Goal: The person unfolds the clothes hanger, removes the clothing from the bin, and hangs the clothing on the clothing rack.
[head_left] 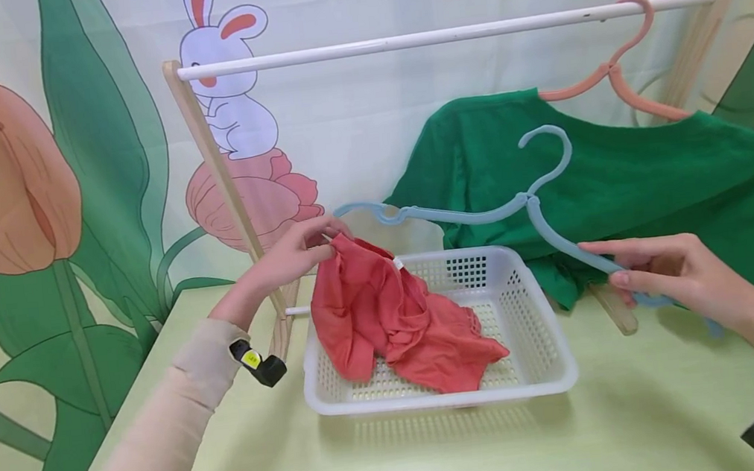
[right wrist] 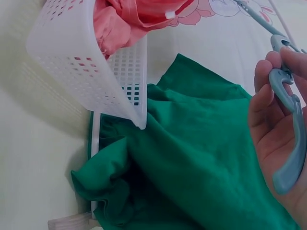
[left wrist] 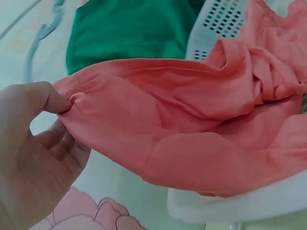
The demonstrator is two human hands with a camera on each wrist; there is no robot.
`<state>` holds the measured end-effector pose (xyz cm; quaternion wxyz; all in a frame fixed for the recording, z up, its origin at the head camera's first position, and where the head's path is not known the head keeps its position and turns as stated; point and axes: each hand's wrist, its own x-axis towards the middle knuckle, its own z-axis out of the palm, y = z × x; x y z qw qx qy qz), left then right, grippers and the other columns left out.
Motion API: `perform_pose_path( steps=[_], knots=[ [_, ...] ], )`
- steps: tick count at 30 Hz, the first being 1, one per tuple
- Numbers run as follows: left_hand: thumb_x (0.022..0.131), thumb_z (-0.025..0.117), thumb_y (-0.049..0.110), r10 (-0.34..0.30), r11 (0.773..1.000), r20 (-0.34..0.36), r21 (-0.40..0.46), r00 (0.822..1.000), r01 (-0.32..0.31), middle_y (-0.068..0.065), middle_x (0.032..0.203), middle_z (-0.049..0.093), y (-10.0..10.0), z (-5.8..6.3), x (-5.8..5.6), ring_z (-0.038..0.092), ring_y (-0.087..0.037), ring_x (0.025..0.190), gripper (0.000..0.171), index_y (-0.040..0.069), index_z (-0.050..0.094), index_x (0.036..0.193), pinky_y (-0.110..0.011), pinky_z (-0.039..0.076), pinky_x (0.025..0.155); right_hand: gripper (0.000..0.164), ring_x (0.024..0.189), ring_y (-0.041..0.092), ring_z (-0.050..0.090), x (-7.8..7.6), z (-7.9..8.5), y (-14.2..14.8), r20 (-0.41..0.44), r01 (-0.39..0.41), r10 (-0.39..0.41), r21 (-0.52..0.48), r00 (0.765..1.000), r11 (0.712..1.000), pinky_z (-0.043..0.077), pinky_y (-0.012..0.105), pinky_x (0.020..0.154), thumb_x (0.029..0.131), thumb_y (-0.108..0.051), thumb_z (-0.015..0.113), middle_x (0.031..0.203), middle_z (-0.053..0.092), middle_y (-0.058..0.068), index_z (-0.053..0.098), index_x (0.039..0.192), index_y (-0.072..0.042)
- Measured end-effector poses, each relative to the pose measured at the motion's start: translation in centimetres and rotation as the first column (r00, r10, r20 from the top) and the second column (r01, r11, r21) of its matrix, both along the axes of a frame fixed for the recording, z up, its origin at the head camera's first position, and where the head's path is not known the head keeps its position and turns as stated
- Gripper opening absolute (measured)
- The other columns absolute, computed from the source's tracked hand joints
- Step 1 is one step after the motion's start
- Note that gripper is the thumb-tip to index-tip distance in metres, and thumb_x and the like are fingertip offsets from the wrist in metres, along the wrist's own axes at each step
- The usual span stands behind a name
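Observation:
My left hand [head_left: 293,254] pinches the shoulder edge of a coral-red shirt [head_left: 383,310] between thumb and fingers, lifting that corner. The rest of the shirt lies crumpled in a white plastic basket [head_left: 551,377]. A small white tag shows at its neckline. In the left wrist view the cloth stretches from my fingertips toward the basket. My right hand [head_left: 680,276] grips one arm of a light blue hanger [head_left: 476,215], thumb against fingers. The hanger's hook points up, and its other arm reaches left, its end overlapping my left fingers in the head view.
Behind the basket stands a rack with a white rail [head_left: 360,47] and wooden posts [head_left: 215,160]. A green shirt [head_left: 614,177] hangs at its right on a pink hanger [head_left: 641,25]. The basket sits on a pale green table [head_left: 255,455], before a printed cloth backdrop [head_left: 344,14].

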<state>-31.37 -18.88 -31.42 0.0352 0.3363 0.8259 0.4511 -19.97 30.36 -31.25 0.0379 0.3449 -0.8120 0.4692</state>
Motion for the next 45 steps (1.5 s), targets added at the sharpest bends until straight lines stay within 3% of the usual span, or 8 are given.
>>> perform_pose_path(
  steps=[6,10,18,25,30,36,41,45],
  knots=[
    [0.093,0.050,0.004,0.056,0.997,0.091,0.055,0.994,-0.061,-0.011,0.115,0.062,-1.9,-0.4,0.8,0.064,-0.023,0.099,0.031,0.006,0.060,0.122,-0.026,0.057,0.085,0.046,0.057,0.012,0.045,-0.3,-1.1,0.3,-0.006,-0.066,0.066,-0.045,0.998,0.997,0.036,0.028,0.048,0.088,0.021,0.051,0.063,0.049,-0.001,0.056,0.132,0.010],
    [0.093,0.059,0.010,0.072,0.994,0.126,0.067,0.989,-0.081,-0.009,0.114,0.062,-2.7,-1.3,1.2,0.063,-0.022,0.101,0.030,0.008,0.059,0.123,-0.028,0.057,0.086,0.047,0.058,0.010,0.052,-0.6,-1.5,0.2,0.008,-0.107,0.107,-0.012,0.994,0.994,0.041,0.028,0.051,0.089,0.021,0.049,0.066,0.057,-0.002,0.054,0.135,0.008],
    [0.094,0.063,0.008,0.078,0.992,0.104,0.090,0.992,-0.087,-0.010,0.114,0.064,-3.5,-2.4,1.7,0.066,-0.022,0.097,0.031,0.008,0.060,0.125,-0.027,0.059,0.084,0.049,0.058,0.013,0.057,-1.4,-1.7,0.1,0.055,-0.241,0.244,-0.051,0.968,0.969,0.045,0.033,0.056,0.091,0.023,0.043,0.067,0.060,0.004,0.048,0.138,0.012],
    [0.096,0.061,0.008,0.061,0.993,0.090,0.098,0.994,-0.070,-0.014,0.119,0.066,-3.8,-2.3,2.2,0.068,-0.017,0.102,0.038,0.009,0.056,0.134,-0.026,0.057,0.088,0.047,0.058,0.014,0.058,-1.5,-1.9,-0.1,0.166,-0.242,0.231,0.045,0.959,0.969,0.050,0.031,0.052,0.094,0.016,0.047,0.071,0.058,0.002,0.051,0.139,0.004],
    [0.096,0.062,0.008,0.021,0.997,0.094,0.074,0.995,-0.028,-0.014,0.122,0.067,-3.5,-2.2,2.2,0.067,-0.015,0.108,0.035,0.009,0.060,0.130,-0.027,0.057,0.091,0.048,0.059,0.012,0.058,-2.2,-1.7,-0.8,0.114,-0.299,0.293,0.039,0.949,0.954,0.046,0.030,0.047,0.091,0.019,0.048,0.072,0.058,0.003,0.053,0.137,0.005],
    [0.096,0.062,0.008,0.002,0.998,0.114,0.057,0.994,-0.008,-0.014,0.124,0.068,-3.2,-2.1,2.1,0.069,-0.015,0.107,0.034,0.008,0.062,0.130,-0.028,0.058,0.091,0.048,0.059,0.010,0.059,-3.0,-0.1,-1.1,0.063,-0.332,0.328,0.060,0.943,0.942,0.046,0.031,0.053,0.089,0.021,0.049,0.069,0.060,0.001,0.055,0.134,0.007],
    [0.096,0.062,0.010,-0.030,0.999,0.136,0.014,0.990,0.028,-0.013,0.123,0.070,-3.2,-1.9,2.1,0.071,-0.015,0.104,0.033,0.008,0.065,0.129,-0.029,0.058,0.089,0.049,0.065,0.007,0.060,-3.7,1.2,-1.5,-0.073,-0.213,0.231,0.201,0.970,0.956,0.042,0.024,0.052,0.088,0.014,0.060,0.088,0.073,-0.006,0.059,0.135,-0.001],
    [0.096,0.063,0.012,-0.025,1.000,0.139,0.010,0.990,0.024,-0.013,0.122,0.071,-2.9,-1.7,2.2,0.072,-0.014,0.103,0.033,0.008,0.066,0.128,-0.029,0.058,0.090,0.055,0.072,0.000,0.065,-4.4,1.7,-1.9,-0.212,-0.122,0.192,0.304,0.958,0.945,0.041,0.016,0.049,0.085,0.009,0.068,0.097,0.075,-0.011,0.059,0.137,-0.007]
  ],
)
